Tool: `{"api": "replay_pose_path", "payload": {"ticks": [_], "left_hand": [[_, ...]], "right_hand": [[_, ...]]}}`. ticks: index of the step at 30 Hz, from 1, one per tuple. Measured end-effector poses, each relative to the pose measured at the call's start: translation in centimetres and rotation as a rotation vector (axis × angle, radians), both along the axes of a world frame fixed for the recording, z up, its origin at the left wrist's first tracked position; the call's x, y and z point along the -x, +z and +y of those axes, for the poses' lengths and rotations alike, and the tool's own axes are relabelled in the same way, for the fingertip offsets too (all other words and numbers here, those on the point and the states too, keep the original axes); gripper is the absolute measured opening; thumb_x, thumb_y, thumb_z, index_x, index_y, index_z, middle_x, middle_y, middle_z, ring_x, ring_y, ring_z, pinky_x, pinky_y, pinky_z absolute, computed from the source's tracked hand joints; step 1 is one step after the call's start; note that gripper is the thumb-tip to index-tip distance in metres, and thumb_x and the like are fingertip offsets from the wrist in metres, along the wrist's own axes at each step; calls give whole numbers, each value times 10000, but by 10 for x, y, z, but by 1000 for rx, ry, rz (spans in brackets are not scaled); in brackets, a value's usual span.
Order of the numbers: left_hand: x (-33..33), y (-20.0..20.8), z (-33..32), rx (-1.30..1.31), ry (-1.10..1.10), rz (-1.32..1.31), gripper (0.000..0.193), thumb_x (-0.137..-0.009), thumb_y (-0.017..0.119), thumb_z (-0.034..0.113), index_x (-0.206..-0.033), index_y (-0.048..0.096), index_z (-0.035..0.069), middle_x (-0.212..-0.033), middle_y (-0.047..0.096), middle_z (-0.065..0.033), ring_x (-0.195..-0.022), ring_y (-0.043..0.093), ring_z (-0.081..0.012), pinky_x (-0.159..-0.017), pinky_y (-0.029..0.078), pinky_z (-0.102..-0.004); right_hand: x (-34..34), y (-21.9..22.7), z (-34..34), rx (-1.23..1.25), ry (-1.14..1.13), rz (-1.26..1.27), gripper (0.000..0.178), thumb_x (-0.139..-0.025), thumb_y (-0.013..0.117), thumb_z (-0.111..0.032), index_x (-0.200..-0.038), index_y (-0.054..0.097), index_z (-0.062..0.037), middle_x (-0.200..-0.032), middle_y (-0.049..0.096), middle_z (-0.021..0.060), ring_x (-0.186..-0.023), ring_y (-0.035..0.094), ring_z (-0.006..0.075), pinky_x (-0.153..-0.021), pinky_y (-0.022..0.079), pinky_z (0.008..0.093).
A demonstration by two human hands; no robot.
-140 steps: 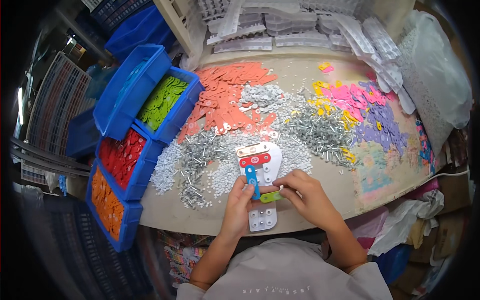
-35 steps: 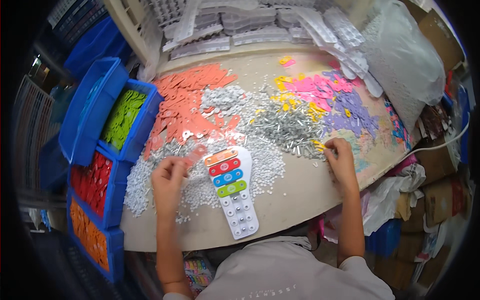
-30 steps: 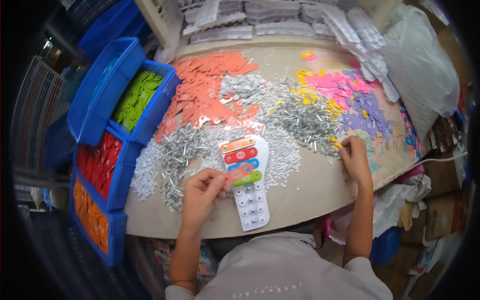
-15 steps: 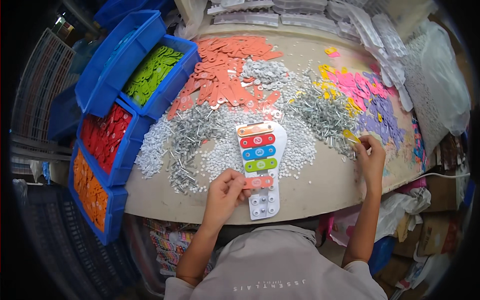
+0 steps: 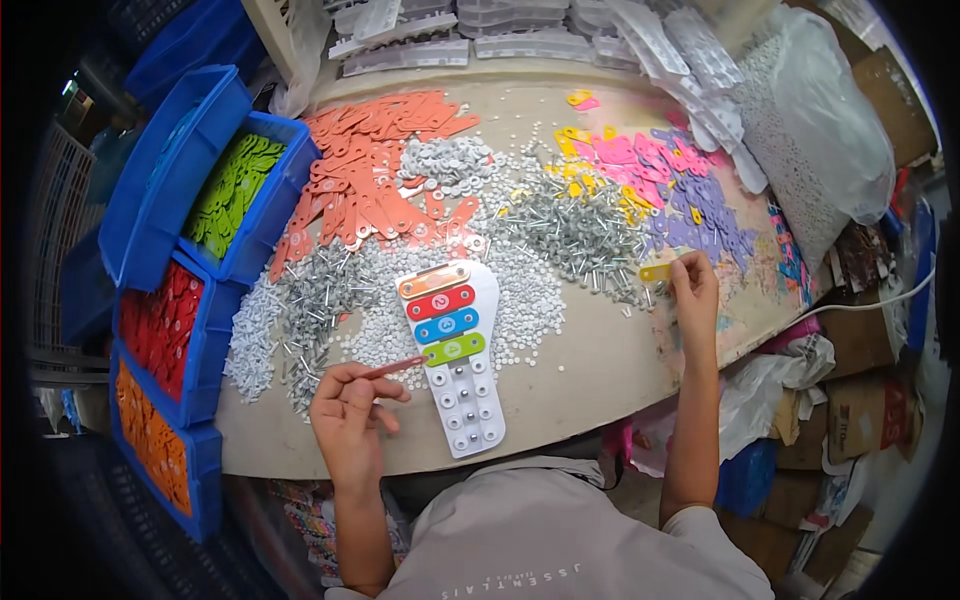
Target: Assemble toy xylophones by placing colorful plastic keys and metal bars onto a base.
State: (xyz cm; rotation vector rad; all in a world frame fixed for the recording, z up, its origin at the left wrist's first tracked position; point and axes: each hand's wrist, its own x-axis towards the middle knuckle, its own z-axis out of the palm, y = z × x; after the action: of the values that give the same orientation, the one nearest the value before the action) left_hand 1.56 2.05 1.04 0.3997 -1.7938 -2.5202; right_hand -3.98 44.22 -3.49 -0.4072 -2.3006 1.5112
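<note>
A white plastic toy base [image 5: 490,296] lies on the table before me. Across its upper half sit orange, red, blue and green bars; its lower half shows bare round pegs and metal studs. My left hand [image 5: 350,412] is closed on one end of a coral bar [image 5: 398,367], held tilted just left of the base, its far end near the green bar [image 5: 454,349]. Over at the right, my right hand [image 5: 694,292] pinches a small yellow bar [image 5: 653,273] beside the pile of metal pins [image 5: 580,225].
Blue bins [image 5: 213,400] at the left hold green, red and orange bars. Coral bars [image 5: 360,180], white washers [image 5: 445,165] and pins spread across the table [image 5: 590,390]. Pink and purple pieces [image 5: 700,215] lie at the right, near a clear bag [image 5: 810,120]. Clear plastic parts [image 5: 530,48] stack behind.
The coral bar has come off the base and moved left in my left hand, now tilted. My right hand still holds the yellow bar. The whole view has shifted.
</note>
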Motion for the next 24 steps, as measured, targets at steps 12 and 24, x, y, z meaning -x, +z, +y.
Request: {"api": "replay_pose_path", "payload": {"ticks": [12, 24], "left_hand": [[-3, 3, 10, -208, -106, -25, 174, -1054, 492, 205, -1159, 403, 97, -969, 607, -161, -799, 703, -258, -580, 586, -289], [-11, -15, 8, 17, -297, -6, 160, -980, 593, 45, -1124, 610, -24, -996, 621, -78, -766, 613, -114, -638, 504, -223]], "right_hand": [[-18, 40, -85, 272, 41, 84, 168, -1083, 424, -249, -1060, 378, -89, -818, 647, 103, -594, 692, 205, -435, 489, 212], [-49, 32, -134, 805, 484, -551, 517, -934, 616, -49, -1390, 378, -107, -975, 637, 47, -766, 570, 65, -507, 417, 184]]}}
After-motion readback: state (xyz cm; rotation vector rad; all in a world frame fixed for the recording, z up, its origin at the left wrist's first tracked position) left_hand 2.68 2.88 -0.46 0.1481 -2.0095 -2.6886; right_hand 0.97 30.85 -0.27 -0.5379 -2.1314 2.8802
